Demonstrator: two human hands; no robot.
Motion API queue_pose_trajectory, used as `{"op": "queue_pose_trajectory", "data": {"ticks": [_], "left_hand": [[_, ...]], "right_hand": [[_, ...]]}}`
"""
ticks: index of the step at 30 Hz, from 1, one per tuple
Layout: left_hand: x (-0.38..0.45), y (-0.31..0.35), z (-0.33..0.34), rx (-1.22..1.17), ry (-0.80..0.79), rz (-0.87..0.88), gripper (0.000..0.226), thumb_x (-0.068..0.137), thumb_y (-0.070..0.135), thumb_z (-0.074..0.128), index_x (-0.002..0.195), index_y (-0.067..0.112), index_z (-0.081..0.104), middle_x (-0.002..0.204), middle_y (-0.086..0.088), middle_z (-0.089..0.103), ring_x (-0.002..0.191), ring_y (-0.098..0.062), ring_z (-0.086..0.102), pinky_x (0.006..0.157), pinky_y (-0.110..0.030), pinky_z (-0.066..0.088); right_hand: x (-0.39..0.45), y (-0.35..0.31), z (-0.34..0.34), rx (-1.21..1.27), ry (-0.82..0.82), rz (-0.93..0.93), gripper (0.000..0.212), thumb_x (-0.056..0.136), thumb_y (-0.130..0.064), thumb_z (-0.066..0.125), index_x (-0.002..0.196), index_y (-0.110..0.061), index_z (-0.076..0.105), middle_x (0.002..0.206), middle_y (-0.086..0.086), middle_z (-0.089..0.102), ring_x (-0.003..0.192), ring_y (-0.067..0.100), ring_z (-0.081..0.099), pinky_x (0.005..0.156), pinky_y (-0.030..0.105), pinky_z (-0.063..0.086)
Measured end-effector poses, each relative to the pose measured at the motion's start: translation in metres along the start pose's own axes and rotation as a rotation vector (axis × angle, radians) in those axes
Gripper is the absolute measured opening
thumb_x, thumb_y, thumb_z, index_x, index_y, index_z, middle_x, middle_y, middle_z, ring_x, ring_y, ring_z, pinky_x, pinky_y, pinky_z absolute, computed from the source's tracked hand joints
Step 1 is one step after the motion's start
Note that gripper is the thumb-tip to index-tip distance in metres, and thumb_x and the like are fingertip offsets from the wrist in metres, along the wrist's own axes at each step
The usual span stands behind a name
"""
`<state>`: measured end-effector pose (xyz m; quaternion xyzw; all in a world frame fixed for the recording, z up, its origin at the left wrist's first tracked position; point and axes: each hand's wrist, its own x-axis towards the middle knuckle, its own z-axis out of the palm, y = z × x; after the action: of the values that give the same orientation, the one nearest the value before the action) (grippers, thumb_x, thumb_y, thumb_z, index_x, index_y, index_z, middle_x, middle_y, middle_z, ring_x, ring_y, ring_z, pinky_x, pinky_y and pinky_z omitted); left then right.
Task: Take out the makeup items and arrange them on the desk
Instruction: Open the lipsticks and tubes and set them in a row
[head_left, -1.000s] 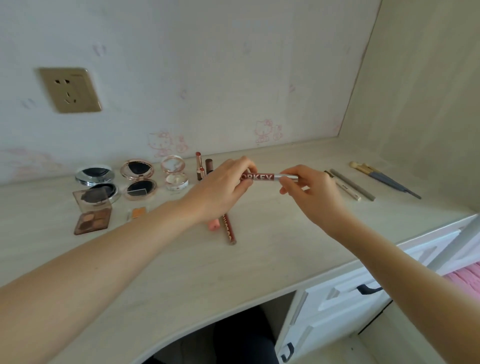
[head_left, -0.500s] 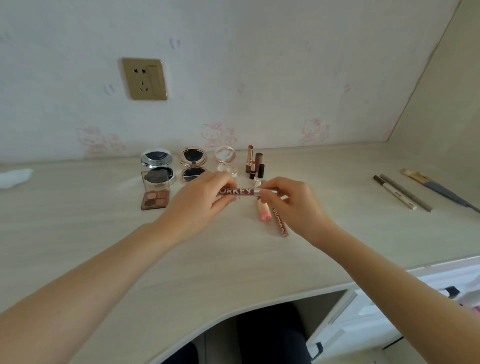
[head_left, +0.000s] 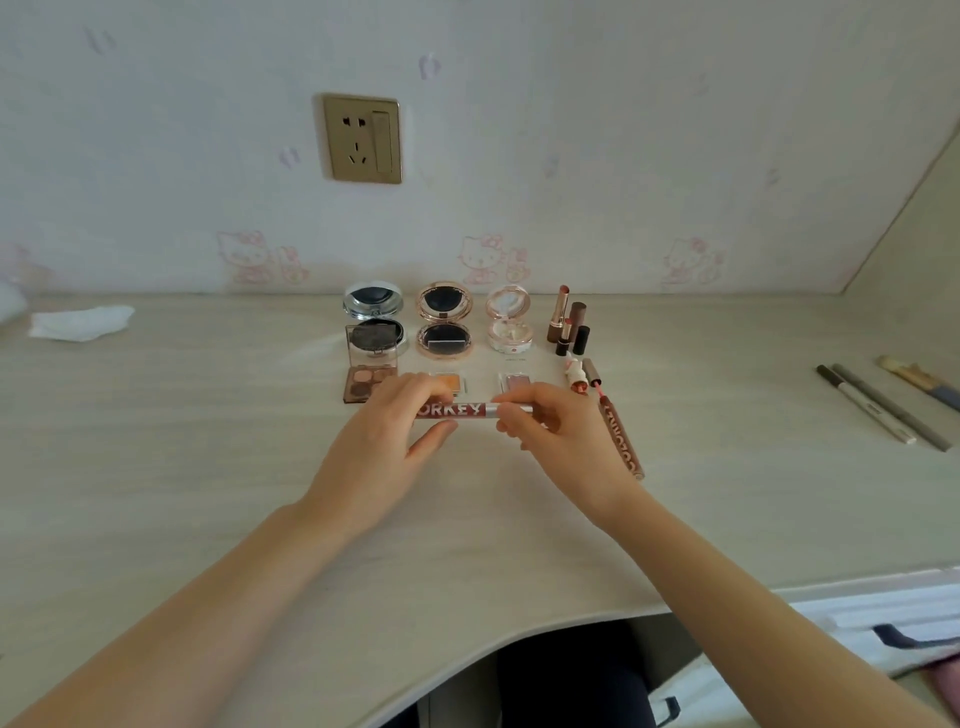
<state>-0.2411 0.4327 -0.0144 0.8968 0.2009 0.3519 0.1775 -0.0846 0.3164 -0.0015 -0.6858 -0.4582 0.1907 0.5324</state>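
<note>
Head view: the fingers (head_left: 410, 387) of the left hand (head_left: 374, 447) were curled round the red end of a slim lip pen (head_left: 460, 410) lettered "ORKEY", while the right hand (head_left: 558, 441) pinched its silver end between thumb and fingertips, so that the pen lay level between the two hands, just above the counter (head_left: 208, 467) and in front of the row already laid out. Beyond the hands lay that row: a small eyeshadow palette (head_left: 363, 382) partly hidden by the left hand, three open round compacts (head_left: 444, 322) side by side behind it, and a cluster of upright lipsticks (head_left: 569, 322) to their right. A second lettered pen (head_left: 621, 436) lay lengthwise just beside the right hand, touching the counter. Well apart on the right lay two eyebrow pencils (head_left: 878, 405) and a brush (head_left: 914, 376); far left lay a white tissue (head_left: 78, 322). The step in hand appeared to be the placing, or perhaps the uncapping, of the pen; which one cannot be told. Most items seemed already set out. The next move would probably call for lowering the pen beside its lettered neighbour, parallel to it, without knocking the standing lipsticks.
</note>
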Motion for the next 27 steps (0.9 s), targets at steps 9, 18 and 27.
{"op": "queue_pose_trajectory", "data": {"ticks": [9, 18, 27], "left_hand": [[-0.006, 0.001, 0.002, -0.009, 0.002, 0.015, 0.014, 0.087, 0.017, 0.067, 0.099, 0.011, 0.064, 0.093, 0.003, 0.06, 0.086, -0.015, 0.056, 0.07, -0.036, 0.05], [-0.009, -0.003, 0.002, -0.15, -0.008, -0.004, 0.014, 0.086, 0.019, 0.067, 0.098, 0.012, 0.066, 0.09, 0.005, 0.065, 0.083, -0.012, 0.062, 0.072, -0.033, 0.049], [-0.009, -0.001, 0.001, -0.115, 0.005, 0.029, 0.013, 0.086, 0.018, 0.068, 0.097, 0.011, 0.065, 0.09, 0.003, 0.063, 0.082, -0.014, 0.061, 0.072, -0.034, 0.049]], "right_hand": [[-0.004, 0.013, 0.002, 0.132, 0.003, 0.026, 0.014, 0.093, -0.018, 0.059, 0.083, -0.015, 0.07, 0.064, -0.005, 0.069, 0.057, 0.001, 0.057, 0.058, 0.013, 0.047], [-0.007, 0.014, -0.002, 0.081, -0.022, -0.08, 0.027, 0.086, -0.002, 0.064, 0.098, -0.026, 0.069, 0.094, -0.015, 0.069, 0.085, 0.002, 0.063, 0.074, 0.02, 0.053], [-0.01, 0.014, -0.001, 0.084, 0.025, -0.036, 0.02, 0.098, -0.02, 0.049, 0.093, -0.016, 0.067, 0.074, -0.008, 0.069, 0.069, 0.0, 0.059, 0.065, 0.017, 0.048]]}}
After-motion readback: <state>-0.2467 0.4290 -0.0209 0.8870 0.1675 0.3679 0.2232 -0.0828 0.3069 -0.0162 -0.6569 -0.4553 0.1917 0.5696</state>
